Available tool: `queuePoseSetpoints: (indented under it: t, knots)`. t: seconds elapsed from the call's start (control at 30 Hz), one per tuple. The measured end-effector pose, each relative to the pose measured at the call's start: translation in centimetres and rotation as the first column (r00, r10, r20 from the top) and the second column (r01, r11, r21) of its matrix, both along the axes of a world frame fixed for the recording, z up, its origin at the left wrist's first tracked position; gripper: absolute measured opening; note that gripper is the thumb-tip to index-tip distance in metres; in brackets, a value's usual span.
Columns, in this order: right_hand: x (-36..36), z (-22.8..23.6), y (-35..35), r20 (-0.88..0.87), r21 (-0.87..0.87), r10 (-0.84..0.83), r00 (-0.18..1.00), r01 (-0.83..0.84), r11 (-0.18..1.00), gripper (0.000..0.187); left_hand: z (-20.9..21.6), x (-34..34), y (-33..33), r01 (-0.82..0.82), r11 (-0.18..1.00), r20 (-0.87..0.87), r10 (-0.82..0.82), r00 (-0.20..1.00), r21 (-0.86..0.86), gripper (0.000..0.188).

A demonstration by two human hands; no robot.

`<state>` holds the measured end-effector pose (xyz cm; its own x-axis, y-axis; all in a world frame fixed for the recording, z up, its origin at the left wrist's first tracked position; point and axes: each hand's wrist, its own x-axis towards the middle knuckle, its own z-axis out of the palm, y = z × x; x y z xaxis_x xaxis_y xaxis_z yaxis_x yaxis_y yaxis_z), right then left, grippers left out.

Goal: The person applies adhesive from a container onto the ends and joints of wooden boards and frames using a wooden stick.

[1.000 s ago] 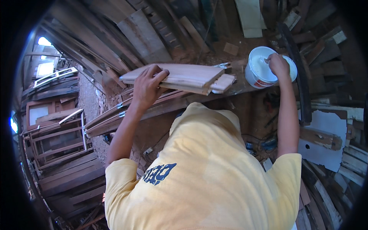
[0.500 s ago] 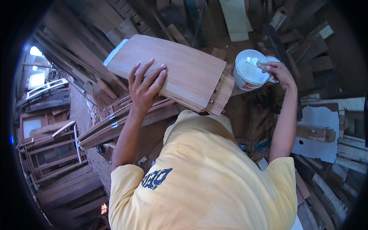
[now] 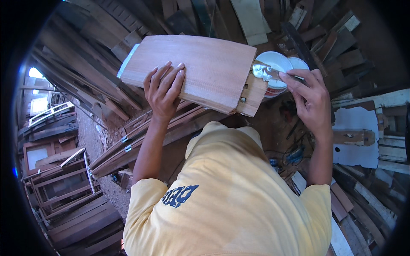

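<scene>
Flat wooden boards lie stacked; the top board (image 3: pixel 192 68) is broad and reddish-brown, with pale blue-white on its far left end. My left hand (image 3: pixel 164 91) rests on its near edge, fingers spread flat, thumb hidden. At the stack's right end, paler board ends (image 3: pixel 254 96) stick out with dark notches. My right hand (image 3: pixel 309 91) pinches a thin flat stick (image 3: pixel 276 75), whose tip carries a glob of shiny white paste (image 3: pixel 261 71) over these ends. Just behind, a white bucket (image 3: pixel 275 59) is partly hidden by the board and the stick.
A round white lid or second tub (image 3: pixel 299 64) adjoins the bucket. Long wooden strips (image 3: pixel 141 147) run below the stack. Planks (image 3: pixel 115 42) lean at the back left, and a white panel (image 3: pixel 354 136) with a wood piece lies right. Wooden frames (image 3: pixel 60 179) are piled at far left.
My right hand has moved left and nearer, bringing the paste-loaded stick from above the bucket to the boards' right end. My left hand stays on the top board.
</scene>
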<state>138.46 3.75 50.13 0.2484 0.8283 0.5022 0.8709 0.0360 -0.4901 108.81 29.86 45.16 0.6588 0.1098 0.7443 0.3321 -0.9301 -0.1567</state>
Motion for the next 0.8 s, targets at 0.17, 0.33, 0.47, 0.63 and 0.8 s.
queuePoseSetpoints:
  t: [0.17,0.33,0.47,0.63,0.8]
  knots:
    - [-0.1,0.7,0.5,0.317,0.054,-0.189,0.930,0.181,0.982,0.037,1.0,0.0,-0.1,0.004,0.997,0.015,-0.005,1.000,0.076,0.034]
    - [-0.9,1.6,-0.1,0.113,0.005,-0.094,0.989,0.094,0.996,0.038,1.1,0.4,-0.1,0.024,0.996,0.041,-0.027,0.999,0.083,0.033]
    - [-2.6,1.5,-0.6,0.095,-0.044,-0.047,0.994,0.051,0.998,0.038,1.0,0.4,0.0,-0.001,0.995,0.051,-0.005,0.999,0.103,0.033]
    - [-5.2,2.5,-2.0,0.136,-0.097,0.036,0.990,-0.023,0.995,0.038,1.1,0.4,0.3,-0.031,0.994,0.043,0.026,0.999,0.108,0.032]
    - [-6.5,2.7,-3.1,0.235,-0.124,0.074,0.969,-0.046,0.991,0.042,1.2,0.3,0.3,-0.045,0.992,0.025,0.043,0.999,0.117,0.034]
